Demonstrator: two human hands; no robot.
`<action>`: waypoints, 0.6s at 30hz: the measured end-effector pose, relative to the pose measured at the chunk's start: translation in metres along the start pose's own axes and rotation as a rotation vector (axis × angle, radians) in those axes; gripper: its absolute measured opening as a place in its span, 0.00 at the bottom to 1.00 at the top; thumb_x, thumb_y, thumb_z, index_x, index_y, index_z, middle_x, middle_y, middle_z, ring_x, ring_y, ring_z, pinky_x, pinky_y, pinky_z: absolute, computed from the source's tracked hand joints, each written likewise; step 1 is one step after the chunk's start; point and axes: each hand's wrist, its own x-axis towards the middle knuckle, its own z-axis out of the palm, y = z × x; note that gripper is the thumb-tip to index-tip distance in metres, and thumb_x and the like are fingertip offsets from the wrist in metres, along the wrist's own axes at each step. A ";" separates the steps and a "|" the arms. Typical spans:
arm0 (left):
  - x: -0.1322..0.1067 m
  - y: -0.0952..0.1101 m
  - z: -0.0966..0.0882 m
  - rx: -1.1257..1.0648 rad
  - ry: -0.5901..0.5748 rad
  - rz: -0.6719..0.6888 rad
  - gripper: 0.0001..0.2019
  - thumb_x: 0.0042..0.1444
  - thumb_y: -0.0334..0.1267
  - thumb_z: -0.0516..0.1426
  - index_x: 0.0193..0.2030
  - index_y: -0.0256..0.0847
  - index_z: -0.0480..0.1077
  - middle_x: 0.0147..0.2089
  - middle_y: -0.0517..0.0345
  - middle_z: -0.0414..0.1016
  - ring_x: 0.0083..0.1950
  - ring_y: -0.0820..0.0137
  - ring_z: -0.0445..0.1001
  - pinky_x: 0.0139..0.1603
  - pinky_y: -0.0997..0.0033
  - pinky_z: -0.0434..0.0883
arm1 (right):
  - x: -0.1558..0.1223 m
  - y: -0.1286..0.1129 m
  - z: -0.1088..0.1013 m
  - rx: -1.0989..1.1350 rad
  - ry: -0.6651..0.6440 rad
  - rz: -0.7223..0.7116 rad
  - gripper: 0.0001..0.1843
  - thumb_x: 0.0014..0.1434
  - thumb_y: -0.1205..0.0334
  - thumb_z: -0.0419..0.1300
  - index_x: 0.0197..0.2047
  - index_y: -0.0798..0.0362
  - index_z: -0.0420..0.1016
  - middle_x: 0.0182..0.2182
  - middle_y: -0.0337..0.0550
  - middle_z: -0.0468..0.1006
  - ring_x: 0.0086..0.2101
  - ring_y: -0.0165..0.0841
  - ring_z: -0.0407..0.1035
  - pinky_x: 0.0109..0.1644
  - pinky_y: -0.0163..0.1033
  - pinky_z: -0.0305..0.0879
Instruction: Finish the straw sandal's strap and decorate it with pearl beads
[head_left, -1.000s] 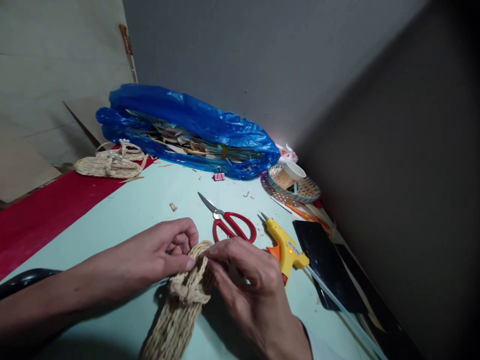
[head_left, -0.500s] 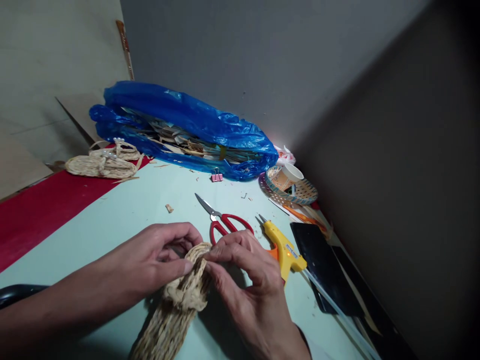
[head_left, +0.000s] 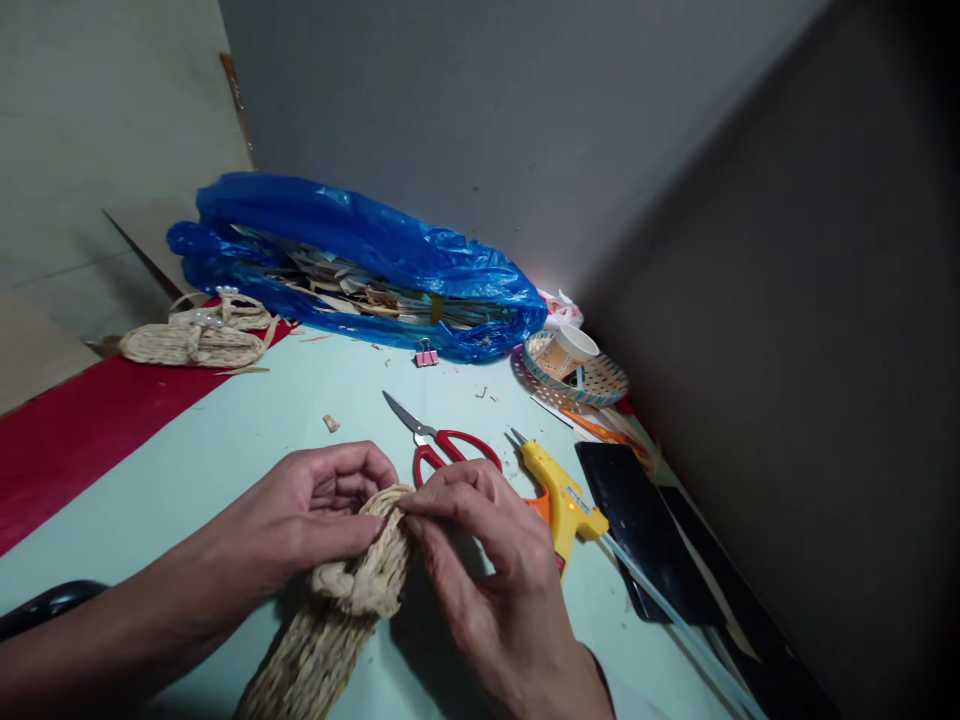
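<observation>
A woven straw slipper (head_left: 315,640) with a knotted band across it slants up from the bottom of the view. My left hand (head_left: 322,510) grips its far end from the left, thumb on top and fingers curled behind the rim. From the right, my right hand (head_left: 487,550) pinches the braided edge at the tip between thumb and forefinger. Just beyond my hands lie red-handled scissors (head_left: 461,437), blades apart and one handle loop partly hidden. A yellow hot glue gun (head_left: 566,495) with a long glue stick rests right of my right hand.
At the back a blue plastic bag (head_left: 360,220) holds dry strips. Finished-looking straw slippers (head_left: 191,345) lie on red cloth at left. A pink binder clip (head_left: 426,354), a woven basket (head_left: 607,380) with a white cup (head_left: 576,343), and a black flat object (head_left: 622,510) are also present.
The slipper and both hands appear slightly further left, as does the whole scene with the camera's turn. Both hands keep their hold near the slipper's tip.
</observation>
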 end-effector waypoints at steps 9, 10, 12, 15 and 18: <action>-0.003 -0.001 -0.001 -0.144 0.011 -0.022 0.09 0.50 0.39 0.67 0.37 0.45 0.75 0.35 0.62 0.78 0.37 0.68 0.72 0.37 0.72 0.67 | 0.013 0.000 -0.009 0.173 -0.135 0.349 0.10 0.67 0.62 0.56 0.42 0.53 0.78 0.34 0.39 0.80 0.34 0.30 0.72 0.38 0.35 0.66; -0.004 -0.002 -0.001 -0.144 0.021 -0.021 0.09 0.49 0.39 0.68 0.38 0.46 0.75 0.35 0.62 0.78 0.38 0.67 0.72 0.37 0.71 0.68 | 0.013 -0.002 -0.010 0.182 -0.163 0.359 0.10 0.68 0.61 0.55 0.42 0.53 0.78 0.34 0.39 0.79 0.34 0.30 0.72 0.38 0.35 0.66; -0.004 -0.001 -0.001 -0.135 0.038 -0.017 0.10 0.49 0.39 0.68 0.38 0.46 0.75 0.35 0.62 0.78 0.39 0.66 0.74 0.38 0.70 0.69 | 0.014 -0.003 -0.010 0.195 -0.191 0.369 0.10 0.67 0.61 0.56 0.42 0.53 0.78 0.33 0.39 0.79 0.34 0.30 0.72 0.37 0.34 0.66; -0.004 0.000 -0.001 -0.086 0.060 -0.001 0.10 0.49 0.39 0.67 0.37 0.45 0.74 0.35 0.61 0.78 0.39 0.65 0.74 0.38 0.69 0.69 | 0.012 -0.004 -0.008 0.214 -0.183 0.360 0.08 0.65 0.61 0.59 0.42 0.55 0.77 0.33 0.40 0.80 0.34 0.30 0.73 0.38 0.34 0.67; -0.004 0.002 0.001 -0.060 0.059 0.022 0.07 0.50 0.38 0.67 0.34 0.44 0.73 0.33 0.62 0.77 0.36 0.68 0.73 0.36 0.72 0.67 | 0.009 -0.004 -0.006 0.224 -0.166 0.347 0.08 0.65 0.61 0.60 0.42 0.55 0.78 0.33 0.40 0.80 0.33 0.30 0.72 0.37 0.35 0.66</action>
